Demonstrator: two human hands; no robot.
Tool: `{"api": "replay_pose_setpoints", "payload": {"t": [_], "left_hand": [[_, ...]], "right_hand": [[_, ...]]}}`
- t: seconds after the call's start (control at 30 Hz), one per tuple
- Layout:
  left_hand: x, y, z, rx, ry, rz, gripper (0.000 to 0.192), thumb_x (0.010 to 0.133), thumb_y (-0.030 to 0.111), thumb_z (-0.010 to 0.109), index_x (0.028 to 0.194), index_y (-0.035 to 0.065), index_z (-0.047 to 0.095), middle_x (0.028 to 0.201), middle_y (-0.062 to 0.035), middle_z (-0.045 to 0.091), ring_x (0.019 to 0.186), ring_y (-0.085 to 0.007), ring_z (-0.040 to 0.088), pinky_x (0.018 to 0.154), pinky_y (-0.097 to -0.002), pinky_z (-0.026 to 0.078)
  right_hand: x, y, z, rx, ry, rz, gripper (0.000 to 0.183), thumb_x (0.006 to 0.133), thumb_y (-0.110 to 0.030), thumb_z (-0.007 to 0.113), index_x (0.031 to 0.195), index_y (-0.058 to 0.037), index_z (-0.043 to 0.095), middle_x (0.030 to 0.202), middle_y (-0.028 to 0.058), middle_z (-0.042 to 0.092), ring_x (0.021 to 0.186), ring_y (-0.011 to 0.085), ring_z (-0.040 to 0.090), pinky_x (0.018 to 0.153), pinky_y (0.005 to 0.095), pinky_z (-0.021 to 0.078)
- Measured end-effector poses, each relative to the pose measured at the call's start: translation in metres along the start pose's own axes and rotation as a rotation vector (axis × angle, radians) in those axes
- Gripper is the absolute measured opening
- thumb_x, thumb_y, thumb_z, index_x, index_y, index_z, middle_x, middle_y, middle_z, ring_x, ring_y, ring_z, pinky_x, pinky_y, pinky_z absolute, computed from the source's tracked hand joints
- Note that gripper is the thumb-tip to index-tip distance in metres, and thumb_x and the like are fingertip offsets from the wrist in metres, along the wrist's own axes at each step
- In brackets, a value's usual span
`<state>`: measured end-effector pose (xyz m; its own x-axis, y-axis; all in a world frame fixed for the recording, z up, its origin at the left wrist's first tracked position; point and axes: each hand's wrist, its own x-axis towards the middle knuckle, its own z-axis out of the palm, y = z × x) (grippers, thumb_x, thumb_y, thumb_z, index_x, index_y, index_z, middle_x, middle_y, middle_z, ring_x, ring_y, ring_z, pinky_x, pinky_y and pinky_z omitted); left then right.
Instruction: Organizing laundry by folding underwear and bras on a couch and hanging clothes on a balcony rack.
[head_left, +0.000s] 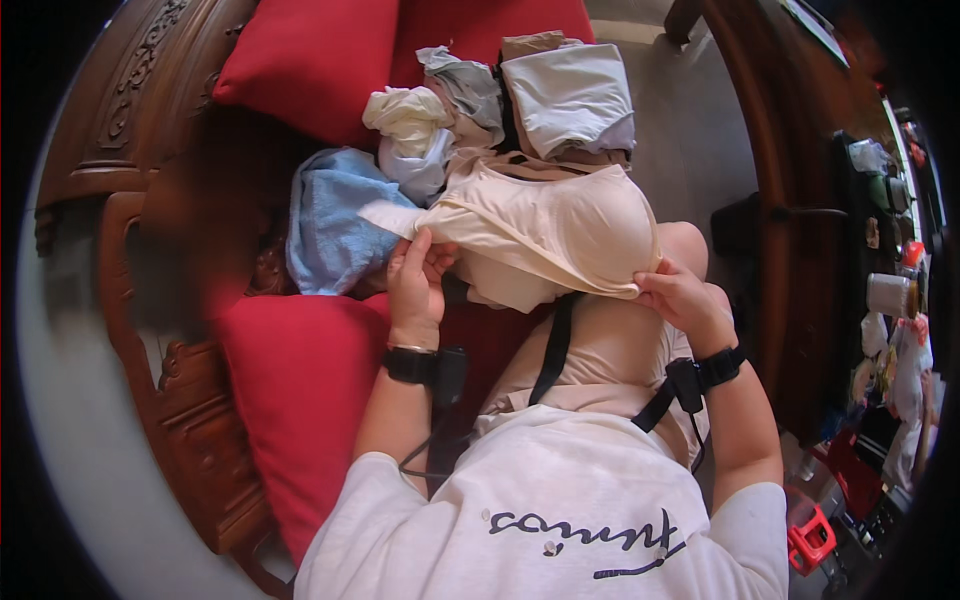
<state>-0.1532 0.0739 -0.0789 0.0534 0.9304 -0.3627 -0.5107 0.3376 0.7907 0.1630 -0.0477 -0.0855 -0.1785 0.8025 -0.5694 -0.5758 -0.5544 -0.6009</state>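
Note:
A beige padded bra (540, 217) is stretched between my two hands above my lap. My left hand (421, 274) pinches its left end, where a pale strip of the fabric sticks out past the thumb. At the lower right edge of the bra, my right hand (671, 289) grips the band between thumb and fingers. Just left of the bra lies a crumpled light blue towel (337, 217). Behind the bra are a bunched cream cloth (409, 118), a crumpled grey garment (469, 82) and a stack of folded clothes with a white piece (568, 94) on top.
Red cushions (307, 390) cover the carved wooden seat (202, 435) on the left. A dark wooden table (806, 225) stands at the right, bearing jars (892, 295) and bags. Below it is a red plastic stool (810, 540). Black straps with small devices (450, 375) circle both wrists.

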Motion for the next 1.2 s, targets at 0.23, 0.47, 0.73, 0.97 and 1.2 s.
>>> {"api": "replay_pose_setpoints", "payload": {"t": [0.23,0.47,0.73,0.97,1.2], "left_hand": [[-0.019,0.006,-0.010,-0.083,-0.037,0.049,0.018,0.087,0.009,0.056,0.105,0.0070,0.058,0.093,-0.0032,0.063,0.077,-0.0124,0.061,0.066,-0.0250,0.051],[-0.020,0.005,-0.017,-0.103,-0.065,0.043,0.019,0.088,0.008,0.053,0.107,0.0074,0.057,0.099,-0.0051,0.063,0.084,-0.0155,0.062,0.070,-0.0282,0.053],[-0.023,0.008,-0.017,-0.065,-0.086,0.013,0.020,0.089,0.006,0.051,0.108,0.0043,0.056,0.100,-0.0075,0.062,0.087,-0.0177,0.062,0.073,-0.0305,0.054],[-0.022,0.003,-0.025,-0.051,-0.090,0.033,0.021,0.088,0.005,0.052,0.108,0.0057,0.056,0.099,-0.0064,0.062,0.085,-0.0168,0.062,0.072,-0.0292,0.054],[-0.013,0.002,-0.027,0.068,0.001,0.036,0.029,0.085,0.002,0.053,0.113,0.0045,0.050,0.103,-0.0059,0.059,0.084,-0.0147,0.060,0.068,-0.0258,0.051]], "right_hand": [[-0.003,-0.003,-0.004,-0.029,-0.038,0.024,0.034,0.085,-0.001,0.051,0.118,-0.0027,0.048,0.105,0.0056,0.059,0.091,0.0142,0.060,0.081,0.0275,0.0486],[-0.001,0.003,-0.010,-0.016,-0.064,0.018,0.035,0.085,-0.001,0.053,0.119,-0.0046,0.048,0.103,0.0032,0.060,0.090,0.0123,0.060,0.079,0.0254,0.0486],[-0.002,0.004,-0.009,-0.010,-0.028,0.015,0.031,0.084,-0.002,0.054,0.115,-0.0058,0.051,0.099,0.0015,0.060,0.087,0.0102,0.059,0.077,0.0245,0.0483],[-0.003,0.004,-0.007,-0.028,-0.015,-0.004,0.032,0.084,-0.001,0.053,0.115,-0.0058,0.051,0.098,0.0015,0.060,0.086,0.0098,0.059,0.076,0.0232,0.0481],[-0.004,0.005,-0.002,-0.033,-0.011,-0.022,0.036,0.083,-0.002,0.054,0.119,-0.0056,0.049,0.100,0.0010,0.058,0.089,0.0104,0.058,0.078,0.0242,0.0475]]}}
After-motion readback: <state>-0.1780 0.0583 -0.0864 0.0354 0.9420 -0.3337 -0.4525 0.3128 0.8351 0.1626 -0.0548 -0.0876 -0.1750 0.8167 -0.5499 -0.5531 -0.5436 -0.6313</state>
